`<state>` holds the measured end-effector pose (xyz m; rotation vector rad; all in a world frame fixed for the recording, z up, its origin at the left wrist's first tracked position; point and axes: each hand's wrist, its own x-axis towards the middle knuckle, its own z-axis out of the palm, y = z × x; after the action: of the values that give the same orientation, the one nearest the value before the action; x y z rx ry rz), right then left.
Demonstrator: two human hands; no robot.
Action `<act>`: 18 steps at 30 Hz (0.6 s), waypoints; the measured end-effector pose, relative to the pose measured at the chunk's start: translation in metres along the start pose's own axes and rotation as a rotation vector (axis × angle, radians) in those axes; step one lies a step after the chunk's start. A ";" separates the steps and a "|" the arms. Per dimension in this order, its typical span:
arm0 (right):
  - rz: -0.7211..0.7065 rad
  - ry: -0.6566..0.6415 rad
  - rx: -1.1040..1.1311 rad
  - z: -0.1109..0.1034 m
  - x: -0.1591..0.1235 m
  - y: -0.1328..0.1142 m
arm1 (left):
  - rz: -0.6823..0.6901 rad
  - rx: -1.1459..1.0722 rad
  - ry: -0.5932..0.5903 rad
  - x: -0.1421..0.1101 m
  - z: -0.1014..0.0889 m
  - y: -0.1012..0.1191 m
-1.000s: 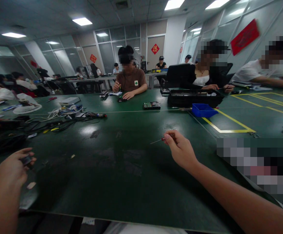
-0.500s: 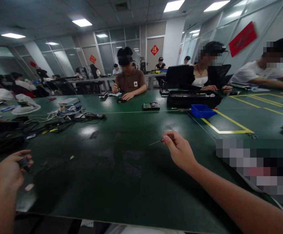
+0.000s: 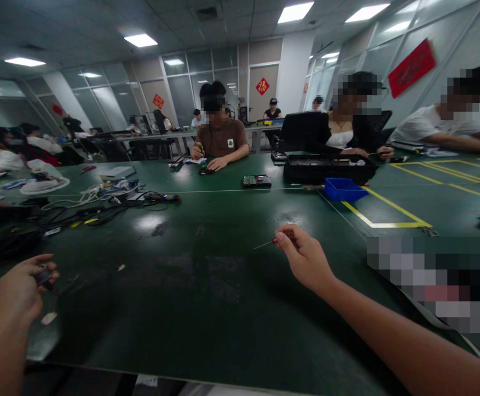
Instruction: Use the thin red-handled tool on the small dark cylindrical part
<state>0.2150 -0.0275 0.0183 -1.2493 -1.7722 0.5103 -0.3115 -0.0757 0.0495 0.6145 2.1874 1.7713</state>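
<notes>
My right hand is closed around the handle of a screwdriver, above the green table. Its thin metal shaft points left, and most of the reddish handle is hidden by my fingers. At the left edge of the view, my left hand has its fingers curled round a small dark object with a greyish face. Fingers and blur hide what kind of thing it is. A pale scrap lies on the table close to my left hand.
Tangled cables spread across the left side. A hard drive lies at mid-table, with a long black tray and a blue bin to its right. Across the table, a person in a brown shirt works on small parts.
Both hands keep nearly the same place and the same grip. The screwdriver's shaft tip dips very slightly. The whole view shifts a few pixels.
</notes>
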 end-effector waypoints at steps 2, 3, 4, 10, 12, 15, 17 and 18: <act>-0.003 0.009 0.002 0.000 0.000 0.000 | -0.077 -0.050 -0.002 -0.001 -0.001 0.002; -0.003 0.012 0.006 0.000 0.000 -0.001 | -0.115 -0.079 -0.011 -0.001 -0.001 0.003; -0.004 0.015 0.010 0.001 0.001 -0.001 | -0.120 -0.091 -0.016 -0.002 -0.001 0.003; -0.003 0.019 0.013 0.000 0.001 -0.001 | -0.117 -0.113 -0.010 -0.001 -0.002 0.001; -0.001 0.013 0.014 0.000 0.002 -0.001 | -0.132 -0.140 -0.015 -0.001 -0.002 0.000; 0.002 0.008 0.014 -0.001 0.002 0.000 | -0.167 -0.172 -0.022 0.000 -0.005 -0.001; 0.003 0.008 0.009 -0.001 0.001 0.000 | -0.171 -0.191 -0.029 -0.001 -0.006 0.000; 0.004 0.006 0.008 -0.001 0.001 0.000 | -0.162 -0.208 -0.033 -0.002 -0.006 0.001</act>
<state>0.2159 -0.0267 0.0195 -1.2477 -1.7615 0.5149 -0.3125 -0.0816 0.0514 0.4034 1.9378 1.8562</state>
